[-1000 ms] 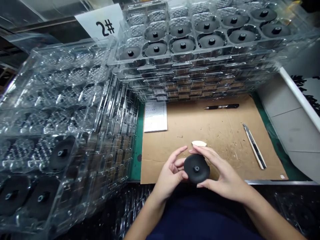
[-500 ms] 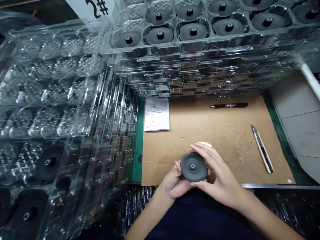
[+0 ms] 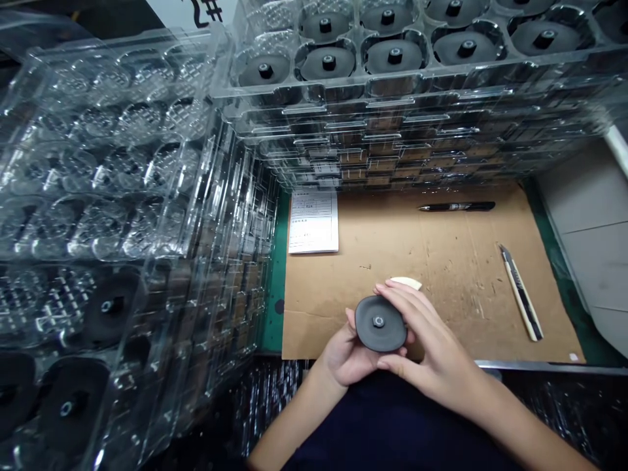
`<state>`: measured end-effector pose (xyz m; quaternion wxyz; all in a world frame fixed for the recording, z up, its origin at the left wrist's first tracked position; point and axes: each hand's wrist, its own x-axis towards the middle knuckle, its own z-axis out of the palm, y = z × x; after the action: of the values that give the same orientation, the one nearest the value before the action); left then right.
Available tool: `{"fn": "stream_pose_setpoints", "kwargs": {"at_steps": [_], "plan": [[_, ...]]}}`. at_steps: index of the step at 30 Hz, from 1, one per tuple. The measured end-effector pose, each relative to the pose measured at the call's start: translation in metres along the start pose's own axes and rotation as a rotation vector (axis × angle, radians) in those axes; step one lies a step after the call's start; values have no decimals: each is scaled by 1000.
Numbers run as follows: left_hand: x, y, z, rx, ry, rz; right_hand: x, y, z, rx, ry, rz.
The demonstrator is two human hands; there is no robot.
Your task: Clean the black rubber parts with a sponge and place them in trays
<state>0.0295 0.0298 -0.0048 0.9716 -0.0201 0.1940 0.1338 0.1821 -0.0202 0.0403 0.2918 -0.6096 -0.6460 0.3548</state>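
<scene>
A black rounded disc-shaped part (image 3: 367, 333) with a short central stem is held between my two hands above the cardboard sheet's near edge. My left hand (image 3: 346, 353) is closed round its left side and underside, thumb at the rim. My right hand (image 3: 432, 333) grips the right side, fingers along the top edge and thumb near the lower rim. Some fingertips are hidden behind the part. Just beyond my right fingers lies a pale, curved-edged piece (image 3: 407, 282), partly covered by them.
Stacked clear plastic trays (image 3: 392, 85) holding similar black parts stand at the back. Another tray stack (image 3: 161, 196) rises on the left. On the cardboard (image 3: 373, 275) lie a paper slip (image 3: 314, 222), a black pen (image 3: 456, 206) and a utility knife (image 3: 521, 293).
The camera view has shifted slightly, so the surroundings appear a little farther right. Both hands keep hold of the black part, which has tilted slightly; my right thumb has lifted a little off its rim.
</scene>
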Motion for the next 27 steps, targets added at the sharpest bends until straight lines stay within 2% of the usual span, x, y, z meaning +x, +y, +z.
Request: {"fn": "stream_pose_setpoints", "kwargs": {"at_steps": [10,21,24,27], "plan": [[-5,-5,-8,35,-6,-44,-6,-5,4,-7,86,-66],[-5,-11,2,29,-33,-17,-15,-8,10,27,166,-56],[-5,-12,4,8,-47,-2,-18,-7,8,26,143,-36],[-8,-11,8,-10,-54,37,-17,4,1,62,80,-35]]}}
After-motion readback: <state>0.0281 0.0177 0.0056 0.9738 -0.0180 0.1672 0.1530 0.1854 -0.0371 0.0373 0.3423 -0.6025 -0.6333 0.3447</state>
